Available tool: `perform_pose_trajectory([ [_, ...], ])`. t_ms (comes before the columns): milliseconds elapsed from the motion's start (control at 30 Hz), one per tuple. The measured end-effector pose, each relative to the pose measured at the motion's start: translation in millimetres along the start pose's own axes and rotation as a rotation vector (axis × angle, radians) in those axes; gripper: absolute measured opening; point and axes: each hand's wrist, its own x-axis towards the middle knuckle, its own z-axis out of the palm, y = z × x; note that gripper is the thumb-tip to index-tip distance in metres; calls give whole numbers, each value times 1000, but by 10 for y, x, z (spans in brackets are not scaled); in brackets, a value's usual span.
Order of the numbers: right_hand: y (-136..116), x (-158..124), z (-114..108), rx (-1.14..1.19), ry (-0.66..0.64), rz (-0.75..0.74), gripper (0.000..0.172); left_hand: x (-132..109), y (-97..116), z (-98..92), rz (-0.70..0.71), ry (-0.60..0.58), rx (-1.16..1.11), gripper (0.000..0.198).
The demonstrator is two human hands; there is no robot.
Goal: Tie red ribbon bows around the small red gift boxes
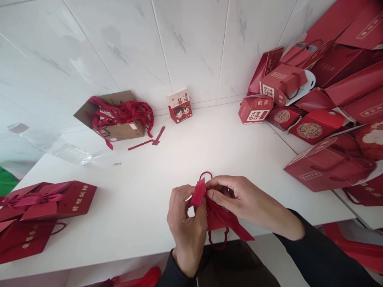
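My left hand (pixel 187 219) is closed on a red ribbon (pixel 198 192), with a loop of it standing up between thumb and fingers. My right hand (pixel 231 195) pinches the same ribbon from the right, its fingertips close to the left ones. One ribbon tail slants down to the right below my right hand. Beneath both hands is a small red gift box (pixel 214 223), mostly covered. A twisted cord handle shows above it, and another hangs below at the table's front edge.
A cardboard box (pixel 125 129) of red ribbons stands by the wall, near a red bow strip (pixel 155 142) and a clear bottle (pixel 70 151). A small printed box (pixel 179 107) leans there. Red boxes (pixel 80 197) lie left; many more red boxes (pixel 308 123) are piled right.
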Motion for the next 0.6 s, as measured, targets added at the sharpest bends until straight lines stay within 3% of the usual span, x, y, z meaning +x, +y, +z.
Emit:
perform_pose_trajectory([
  [133, -1, 11, 6, 14, 61, 9, 22, 8, -10, -16, -58, -6, -88, 16],
  [367, -52, -78, -14, 87, 204, -25, 26, 16, -5, -78, 61, -125, -103, 25],
  [600, -37, -268, -137, -290, 364, -83, 20, -31, 47, -197, 20, -128, -76, 18],
])
